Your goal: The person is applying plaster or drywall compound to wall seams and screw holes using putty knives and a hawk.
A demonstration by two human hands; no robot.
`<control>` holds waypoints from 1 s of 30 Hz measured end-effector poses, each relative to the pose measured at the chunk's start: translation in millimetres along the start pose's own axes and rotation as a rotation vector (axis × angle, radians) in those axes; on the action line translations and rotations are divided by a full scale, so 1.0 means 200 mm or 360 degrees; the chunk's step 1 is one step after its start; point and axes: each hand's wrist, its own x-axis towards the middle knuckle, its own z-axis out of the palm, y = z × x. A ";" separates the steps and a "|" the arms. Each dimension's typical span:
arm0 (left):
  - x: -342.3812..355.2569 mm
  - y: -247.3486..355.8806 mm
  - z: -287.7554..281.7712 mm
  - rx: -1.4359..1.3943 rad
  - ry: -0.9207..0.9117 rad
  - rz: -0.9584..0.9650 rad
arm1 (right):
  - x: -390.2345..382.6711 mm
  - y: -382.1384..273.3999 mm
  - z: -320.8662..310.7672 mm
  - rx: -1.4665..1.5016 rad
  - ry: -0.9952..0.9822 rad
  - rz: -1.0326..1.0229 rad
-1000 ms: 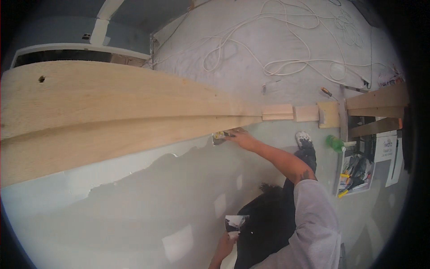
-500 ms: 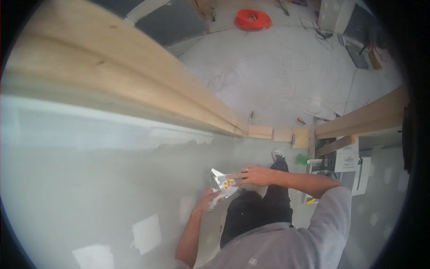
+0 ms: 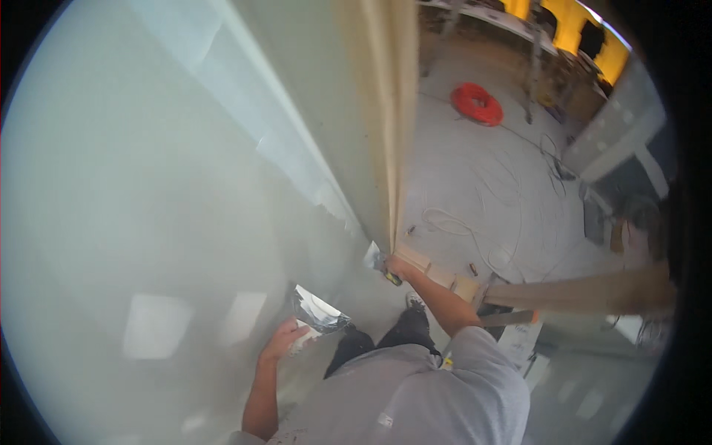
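My left hand [image 3: 279,341] is closed round the pale handle of a wide drywall knife [image 3: 319,313]. White joint compound lies along its metal blade, which is held in front of my dark trousers. My right hand [image 3: 401,268] grips a smaller putty knife [image 3: 373,256] with a dark and yellow handle. Its pale, coated blade is close to the lower part of the plasterboard wall [image 3: 185,222], by the wooden frame; whether it touches the wall I cannot tell. A band of white compound [image 3: 256,137] runs along the wall's edge beside the frame.
A wooden post [image 3: 389,133] rises beside the wall, and another beam [image 3: 586,295] stands at the right. Wood blocks [image 3: 412,258] lie across the opening between them. Beyond are an orange-red hose coil [image 3: 477,104], a loose pale cable [image 3: 449,221] and a screwdriver-like tool [image 3: 473,268].
My hands have moved apart: the right has carried the putty knife from the wide knife toward the wall by the post. The left has tilted the wide knife. The view has turned.
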 end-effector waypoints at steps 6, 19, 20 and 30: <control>-0.01 -0.48 0.15 -0.0301 0.0204 -0.0125 | 0.93 0.61 -0.32 0.0562 -0.0139 0.0471; 0.32 -0.66 -0.10 -0.0859 0.0489 -0.0216 | 1.37 0.09 0.04 0.0152 -0.0129 0.0663; 0.34 -0.67 -0.12 -0.0853 0.0484 -0.0229 | 1.35 0.07 0.04 0.0115 -0.0162 0.0645; 0.45 -0.69 -0.32 -0.0846 0.0362 -0.0133 | 1.20 -0.21 0.02 0.0133 -0.0217 0.0564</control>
